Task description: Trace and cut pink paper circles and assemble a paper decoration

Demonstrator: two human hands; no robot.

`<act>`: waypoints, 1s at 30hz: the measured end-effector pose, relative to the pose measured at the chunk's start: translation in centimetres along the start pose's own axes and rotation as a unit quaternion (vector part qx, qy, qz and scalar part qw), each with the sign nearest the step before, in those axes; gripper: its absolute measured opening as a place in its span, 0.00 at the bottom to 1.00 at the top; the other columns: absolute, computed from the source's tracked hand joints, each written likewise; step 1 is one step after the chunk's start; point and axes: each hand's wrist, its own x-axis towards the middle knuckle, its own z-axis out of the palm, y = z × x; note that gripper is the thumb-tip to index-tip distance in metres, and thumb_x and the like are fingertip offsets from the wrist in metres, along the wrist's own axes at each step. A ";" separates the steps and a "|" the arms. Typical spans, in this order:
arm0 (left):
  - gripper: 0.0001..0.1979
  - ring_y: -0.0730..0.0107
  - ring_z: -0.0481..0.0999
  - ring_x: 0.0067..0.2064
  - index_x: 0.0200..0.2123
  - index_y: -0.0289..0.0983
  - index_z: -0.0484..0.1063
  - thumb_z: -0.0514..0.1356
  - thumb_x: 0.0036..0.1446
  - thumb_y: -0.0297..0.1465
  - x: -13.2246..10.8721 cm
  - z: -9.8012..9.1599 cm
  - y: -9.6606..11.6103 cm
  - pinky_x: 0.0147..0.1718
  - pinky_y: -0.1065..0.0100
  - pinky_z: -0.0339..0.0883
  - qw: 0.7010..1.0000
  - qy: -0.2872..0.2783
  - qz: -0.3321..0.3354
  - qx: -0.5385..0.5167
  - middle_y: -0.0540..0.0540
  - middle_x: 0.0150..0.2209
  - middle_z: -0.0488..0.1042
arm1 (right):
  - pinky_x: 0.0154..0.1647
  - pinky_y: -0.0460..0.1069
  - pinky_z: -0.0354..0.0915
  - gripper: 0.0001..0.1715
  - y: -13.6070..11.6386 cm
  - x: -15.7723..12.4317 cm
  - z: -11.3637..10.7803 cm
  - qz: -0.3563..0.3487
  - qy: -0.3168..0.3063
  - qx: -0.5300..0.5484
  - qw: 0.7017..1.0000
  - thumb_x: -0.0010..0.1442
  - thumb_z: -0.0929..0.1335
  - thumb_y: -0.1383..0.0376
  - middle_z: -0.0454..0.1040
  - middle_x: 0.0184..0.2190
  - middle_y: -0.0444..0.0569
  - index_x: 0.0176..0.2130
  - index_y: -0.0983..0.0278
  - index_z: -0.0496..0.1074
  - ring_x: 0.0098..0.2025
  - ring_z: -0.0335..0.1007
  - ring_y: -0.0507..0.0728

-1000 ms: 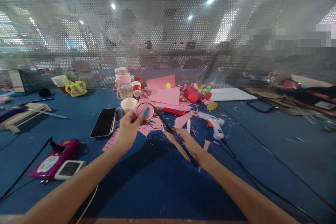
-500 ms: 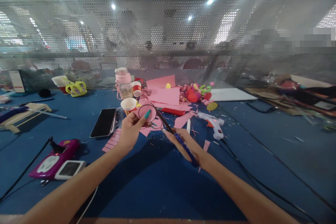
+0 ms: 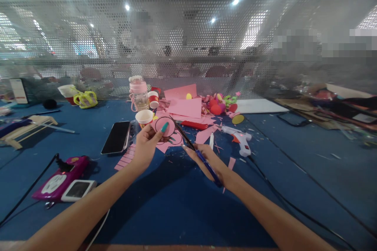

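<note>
My left hand (image 3: 149,141) is closed on a piece of pink paper (image 3: 165,120) with black circles drawn on it, the thumb pressed on its face. A pair of scissors (image 3: 203,159) with dark blades and blue handles is in my right hand (image 3: 210,160), fingers wrapped round the handles. The blades point up and left, against the right edge of the drawn circle. Whether they are biting into the paper I cannot tell. Below the hands, a strip-marked pink sheet (image 3: 126,157) lies on the blue tabletop (image 3: 182,211).
Right of my hands lies a white glue gun (image 3: 240,139) with a black cord. A red cutter (image 3: 194,125) rests among pink scraps. Paper cups (image 3: 144,117), a pink-lidded bottle (image 3: 139,94), a phone (image 3: 116,137) and a purple power strip (image 3: 60,180) stand or lie leftward.
Almost nothing differs. The pink paper and the left fingers have shifted very slightly; the scissors stay at the circle's edge.
</note>
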 end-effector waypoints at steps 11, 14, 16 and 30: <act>0.17 0.74 0.75 0.27 0.37 0.33 0.70 0.64 0.43 0.35 0.2 -0.1 -0.2 0.29 0.71 0.72 1.000 0.000 -0.004 -0.012 0.47 0.30 0.76 | 0.17 0.44 0.43 0.22 0.3 0.2 0.0 -0.008 0.011 -0.012 1.000 0.53 0.61 0.50 0.48 0.17 0.39 0.21 0.64 0.57 0.19 0.43 0.47; 0.16 0.74 0.75 0.27 0.37 0.34 0.70 0.64 0.43 0.35 0.2 -0.1 -0.2 0.29 0.71 0.72 1.000 0.003 0.000 -0.014 0.48 0.30 0.76 | 0.17 0.44 0.43 0.21 0.2 0.2 -0.1 -0.008 0.002 -0.016 1.000 0.53 0.61 0.50 0.48 0.17 0.39 0.22 0.64 0.58 0.19 0.43 0.46; 0.16 0.75 0.74 0.27 0.36 0.34 0.70 0.64 0.43 0.34 0.2 -0.1 -0.1 0.30 0.71 0.72 1.000 0.003 0.002 -0.013 0.49 0.30 0.76 | 0.17 0.44 0.43 0.21 0.1 0.1 -0.1 -0.006 -0.004 -0.022 1.000 0.53 0.62 0.50 0.48 0.17 0.39 0.22 0.64 0.58 0.19 0.43 0.46; 0.17 0.74 0.74 0.28 0.39 0.34 0.70 0.64 0.44 0.35 0.3 -0.2 -0.2 0.29 0.70 0.72 1.000 0.002 0.006 -0.016 0.48 0.30 0.75 | 0.18 0.44 0.43 0.21 0.4 0.2 -0.2 -0.005 -0.005 -0.014 1.000 0.53 0.62 0.50 0.49 0.17 0.39 0.21 0.64 0.57 0.20 0.43 0.47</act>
